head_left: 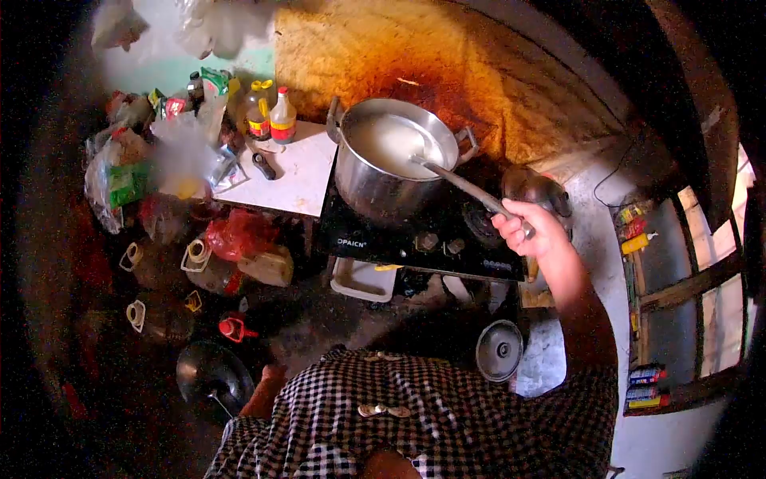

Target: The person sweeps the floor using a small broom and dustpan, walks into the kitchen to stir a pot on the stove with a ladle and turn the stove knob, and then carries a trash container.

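Observation:
My right hand (528, 227) is closed around the end of a long-handled utensil (459, 182). The utensil slants down to the left into a large metal pot (383, 188), its lower end in a whitish liquid (391, 145). The pot has two side handles and stands on the left part of a black gas stove (383, 243). My left hand (274, 374) hangs low at my left side, small and dark in the view, beside a dark round pan (209, 375); its fingers cannot be made out.
Left of the stove, a white tabletop (299, 172) holds bottles (282, 117) and plastic bags (128, 172). Large jugs (195, 259) stand below. A dark kettle-like vessel (531, 188) sits at the stove's right rear. A round lid (499, 350) lies lower right, near a window (686, 271).

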The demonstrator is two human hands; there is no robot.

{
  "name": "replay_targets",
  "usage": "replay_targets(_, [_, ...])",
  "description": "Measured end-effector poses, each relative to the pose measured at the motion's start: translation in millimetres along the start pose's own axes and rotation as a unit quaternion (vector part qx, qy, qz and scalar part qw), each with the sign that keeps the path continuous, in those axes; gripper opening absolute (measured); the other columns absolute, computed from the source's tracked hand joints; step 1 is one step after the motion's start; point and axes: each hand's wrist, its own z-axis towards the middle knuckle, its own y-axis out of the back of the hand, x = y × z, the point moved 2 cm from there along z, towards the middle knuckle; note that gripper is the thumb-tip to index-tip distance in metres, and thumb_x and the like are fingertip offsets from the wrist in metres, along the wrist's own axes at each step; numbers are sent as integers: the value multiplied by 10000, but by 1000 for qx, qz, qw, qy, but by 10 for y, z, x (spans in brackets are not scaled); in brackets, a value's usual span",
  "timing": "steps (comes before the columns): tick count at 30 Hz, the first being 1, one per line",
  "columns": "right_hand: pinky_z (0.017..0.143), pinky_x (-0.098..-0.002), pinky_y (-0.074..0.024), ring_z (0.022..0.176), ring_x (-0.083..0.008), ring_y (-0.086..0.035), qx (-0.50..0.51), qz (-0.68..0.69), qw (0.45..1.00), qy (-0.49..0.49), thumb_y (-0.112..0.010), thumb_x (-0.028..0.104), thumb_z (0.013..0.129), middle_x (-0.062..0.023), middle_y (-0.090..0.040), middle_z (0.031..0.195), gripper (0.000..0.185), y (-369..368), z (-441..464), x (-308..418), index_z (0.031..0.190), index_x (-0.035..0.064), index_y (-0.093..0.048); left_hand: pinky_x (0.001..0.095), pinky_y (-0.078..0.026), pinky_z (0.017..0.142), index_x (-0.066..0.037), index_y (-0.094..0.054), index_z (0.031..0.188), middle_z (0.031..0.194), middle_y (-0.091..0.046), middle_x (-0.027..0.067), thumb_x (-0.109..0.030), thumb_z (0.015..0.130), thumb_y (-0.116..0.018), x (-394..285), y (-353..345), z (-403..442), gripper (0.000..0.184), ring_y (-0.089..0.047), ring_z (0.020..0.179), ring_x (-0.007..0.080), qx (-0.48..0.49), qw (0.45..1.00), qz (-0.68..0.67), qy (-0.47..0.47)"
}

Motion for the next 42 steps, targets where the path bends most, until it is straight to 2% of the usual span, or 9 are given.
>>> replay_targets(13, [362, -158, -303, 488, -69, -411, -90, -101, 970, 202, -453, 100, 817, -94, -481, 729, 354, 126, -634, -411, 1160, 93, -367, 348, -454, 605, -85, -595, 820, 848, -590, 72, -210, 746, -515, -129, 943, -532, 166, -565, 755, 235, 75, 995, 66, -10])
replay_targets(17, [359, -161, -301, 477, -57, -406, -136, -340, 878, 307, -446, 55, 798, -53, -497, 688, 391, 387, -541, -472, 1181, 67, -367, 339, -452, 607, -76, -594, 828, 845, -590, 70, -209, 752, -516, -161, 860, -411, 172, -565, 746, 228, 74, 994, 75, -18])
replay_targets(20, [354, -170, -300, 466, -51, -403, -187, -461, 781, 377, -462, 22, 775, -41, -501, 668, 413, 390, -524, -588, 1177, 55, -373, 333, -451, 609, -69, -593, 834, 843, -590, 68, -208, 757, -516, -250, 742, -70, 177, -565, 739, 222, 41, 995, 77, -45])
replay_targets(22, [352, -177, -299, 460, -51, -403, -192, -300, 867, 349, -472, 3, 756, -43, -504, 666, 439, -73, -689, -729, 1179, 55, -370, 328, -450, 610, -64, -592, 838, 842, -590, 67, -207, 760, -517, -327, 688, 192, 180, -565, 735, 219, -13, 991, 93, -97])
replay_targets(25, [419, -176, -333, 474, -46, -401, -208, -337, 833, 386, -477, -6, 744, -13, -499, 646, 460, -110, -643, -936, 1185, 63, -368, 322, -448, 612, -57, -591, 844, 839, -590, 65, -206, 764, -517, -610, 923, 374, 185, -565, 729, 214, -169, 954, 130, -210])
replay_targets(27, [443, -174, -338, 496, -44, -393, -213, -349, 815, 410, -482, -15, 736, 18, -463, 635, 475, -123, -541, -1097, 1187, 84, -372, 306, -441, 638, -52, -587, 882, 843, -589, 63, -231, 778, -516, -930, 1654, -125, 218, -555, 739, 190, -163, 905, -276, -279])
replay_targets(28, [444, -174, -337, 498, -41, -389, -217, -351, 805, 426, -481, -18, 736, 22, -458, 642, 474, -117, -466, -1185, 1185, 92, -376, 292, -434, 664, -50, -584, 917, 847, -588, 61, -256, 791, -515, -1151, 2234, -626, 251, -545, 751, 169, -107, 753, -565, -321])
replay_targets(34, [649, -239, -426, 726, -131, -524, -259, -379, 762, 457, -487, 10, 739, -85, -541, 907, 439, -144, -51, -1691, 1161, 79, -389, 286, -371, 827, -62, -516, 1055, 1041, -517, 58, -362, 778, -535, -2240, 3682, -1362, 408, -471, 929, 145, -34, 822, -476, -311])
replay_targets(42, [561, -363, -440, 632, -280, -546, -344, -440, 700, 446, -513, 34, 692, -167, -545, 836, 579, -292, 38, -1899, 1219, 117, -289, 295, -362, 831, -85, -439, 1139, 1050, -502, 33, -410, 782, -506, -2746, 3968, -1417, 488, -453, 948, 141, 29, 705, -613, -355])
